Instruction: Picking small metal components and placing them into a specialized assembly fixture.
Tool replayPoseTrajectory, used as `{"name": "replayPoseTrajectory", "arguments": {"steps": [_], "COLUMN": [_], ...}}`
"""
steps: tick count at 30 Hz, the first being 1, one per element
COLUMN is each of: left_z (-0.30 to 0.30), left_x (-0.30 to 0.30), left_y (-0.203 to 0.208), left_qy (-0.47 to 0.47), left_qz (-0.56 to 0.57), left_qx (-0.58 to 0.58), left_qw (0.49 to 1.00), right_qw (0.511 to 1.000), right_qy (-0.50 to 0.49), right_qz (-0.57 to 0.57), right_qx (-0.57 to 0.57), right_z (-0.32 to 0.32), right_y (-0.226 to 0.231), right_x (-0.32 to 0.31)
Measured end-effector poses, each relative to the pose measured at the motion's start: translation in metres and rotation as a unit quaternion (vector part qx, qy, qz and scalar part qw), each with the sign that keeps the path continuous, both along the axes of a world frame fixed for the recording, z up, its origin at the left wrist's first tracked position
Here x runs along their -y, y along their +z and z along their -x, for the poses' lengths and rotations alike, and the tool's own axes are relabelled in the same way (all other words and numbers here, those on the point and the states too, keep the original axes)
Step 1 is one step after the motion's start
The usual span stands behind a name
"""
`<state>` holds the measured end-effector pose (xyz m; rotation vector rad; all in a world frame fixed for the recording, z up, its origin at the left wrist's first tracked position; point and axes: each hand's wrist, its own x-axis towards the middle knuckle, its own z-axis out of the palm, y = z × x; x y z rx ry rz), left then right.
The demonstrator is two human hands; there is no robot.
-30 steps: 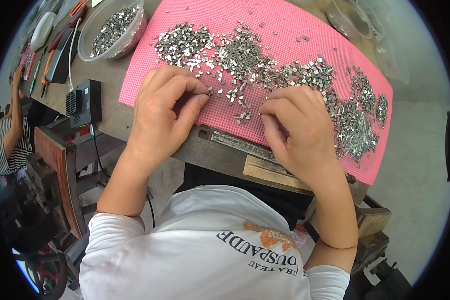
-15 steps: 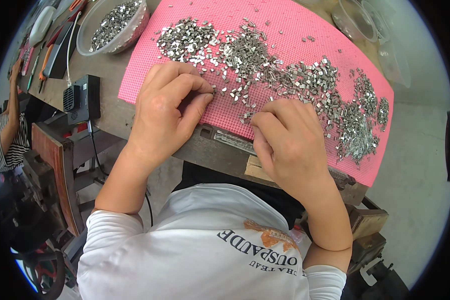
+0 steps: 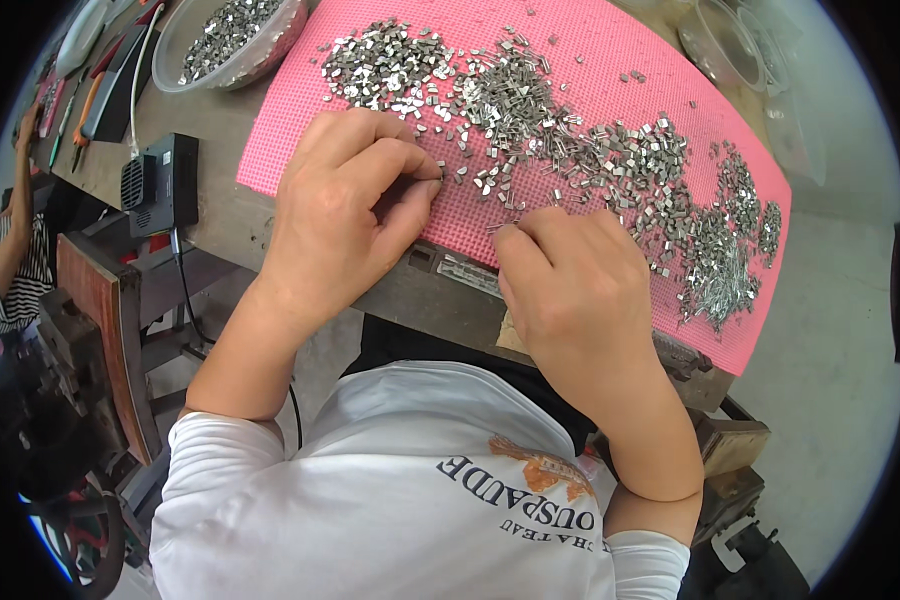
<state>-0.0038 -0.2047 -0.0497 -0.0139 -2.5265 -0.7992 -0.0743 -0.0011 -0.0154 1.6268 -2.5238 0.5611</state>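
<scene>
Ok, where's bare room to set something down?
Bare tabletop lies between the black box and pink mat; the mat is also free between its left edge and the leftmost heap. Metal pieces crowd its middle and right.

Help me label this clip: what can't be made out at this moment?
All in the head view:
- Piece at the left hand's fingertips: too small to tell its shape.
- Right hand: its own back and knuckles hide any grip.
- Bowl: cut off by the top edge.
- Pins: too small and tangled to count.
- Co-worker's hand: too small and blurred.
</scene>
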Motion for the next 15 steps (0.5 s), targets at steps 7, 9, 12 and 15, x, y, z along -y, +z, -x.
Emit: {"name": "replayPoseTrajectory", "arguments": {"steps": [7, 9, 12, 15], "left_z": [-0.001, -0.001, -0.001, 0.000], "left_x": [0.001, 0.000, 0.001, 0.000], "left_y": [0.001, 0.001, 0.001, 0.005], "left_qy": [-0.004, -0.006, -0.005, -0.009], "left_qz": [0.004, 0.001, -0.009, -0.041], "left_qx": [0.014, 0.019, 0.017, -0.005], "left_qw": [1.000, 1.000, 1.000, 0.999], "right_qw": [0.993, 0.993, 0.996, 0.999], "right_qy": [0.019, 0.018, 0.018, 0.011], "right_qz": [-0.092, -0.087, -0.070, -0.025], "right_qx": [-0.072, -0.071, -0.045, 0.026], "right_z": [-0.007, -0.004, 0.003, 0.014], "right_y": [0.011, 0.010, 0.011, 0.006], "right_x": [0.007, 0.010, 0.013, 0.007]}}
